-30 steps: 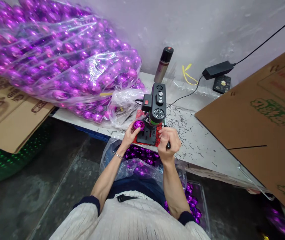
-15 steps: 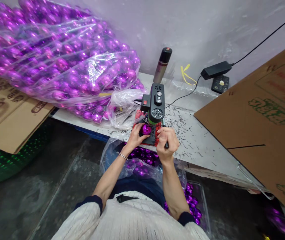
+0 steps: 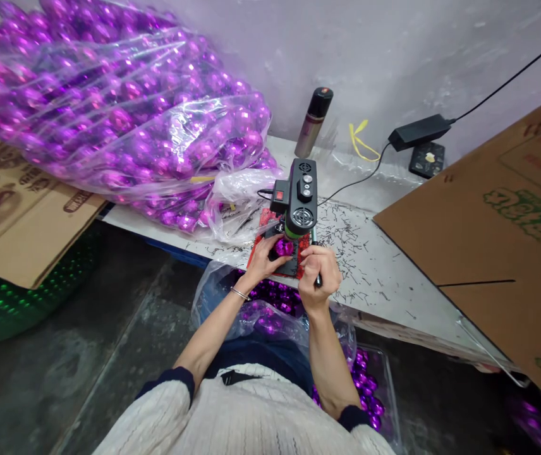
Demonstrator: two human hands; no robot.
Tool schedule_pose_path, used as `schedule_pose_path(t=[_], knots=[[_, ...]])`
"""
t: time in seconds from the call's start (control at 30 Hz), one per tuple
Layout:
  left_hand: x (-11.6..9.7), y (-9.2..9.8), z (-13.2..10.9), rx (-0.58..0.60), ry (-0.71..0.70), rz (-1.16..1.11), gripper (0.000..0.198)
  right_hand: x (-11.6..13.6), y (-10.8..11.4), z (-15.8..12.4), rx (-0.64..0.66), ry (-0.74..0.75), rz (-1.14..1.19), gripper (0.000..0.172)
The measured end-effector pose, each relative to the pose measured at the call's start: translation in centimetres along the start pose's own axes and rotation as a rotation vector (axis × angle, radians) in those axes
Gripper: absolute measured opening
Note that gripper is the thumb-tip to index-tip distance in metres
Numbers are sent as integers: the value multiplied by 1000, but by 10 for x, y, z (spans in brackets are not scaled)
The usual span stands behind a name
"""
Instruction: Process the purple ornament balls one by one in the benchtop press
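Note:
Under the head of a small black machine, my left hand holds a shiny purple ball between thumb and fingers. My right hand is closed around a black-ended lever at the machine's right side. The machine stands on a red mat near the table's front edge. Below the hands, an open clear plastic bag holds many purple balls.
A large clear bag of purple balls fills the back left. Behind the machine stands a spray can. A cardboard box is at right, flat cardboard at left. Dark bits litter the table.
The view has shifted slightly, moving the table items a little to the right. My left hand and the purple ball are slightly nearer the spot under the machine head.

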State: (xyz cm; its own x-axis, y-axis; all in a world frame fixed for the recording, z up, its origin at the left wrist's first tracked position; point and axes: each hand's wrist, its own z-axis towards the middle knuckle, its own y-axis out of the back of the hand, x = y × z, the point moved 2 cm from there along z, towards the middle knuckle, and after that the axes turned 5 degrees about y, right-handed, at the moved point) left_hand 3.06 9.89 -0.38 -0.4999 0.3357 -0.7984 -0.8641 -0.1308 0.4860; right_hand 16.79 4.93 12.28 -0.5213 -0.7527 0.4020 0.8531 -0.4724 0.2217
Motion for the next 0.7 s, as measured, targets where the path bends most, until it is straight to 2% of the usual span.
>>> schedule_pose_path(t=[0.37,0.7], knots=[[2,-1,-2,-8,-12,-33,60,-15,-11,-33,-52,-11,38,22],[3,-2,-3,-24,-37,-26,63,-22,-17,-43,-106,21,-9,26]])
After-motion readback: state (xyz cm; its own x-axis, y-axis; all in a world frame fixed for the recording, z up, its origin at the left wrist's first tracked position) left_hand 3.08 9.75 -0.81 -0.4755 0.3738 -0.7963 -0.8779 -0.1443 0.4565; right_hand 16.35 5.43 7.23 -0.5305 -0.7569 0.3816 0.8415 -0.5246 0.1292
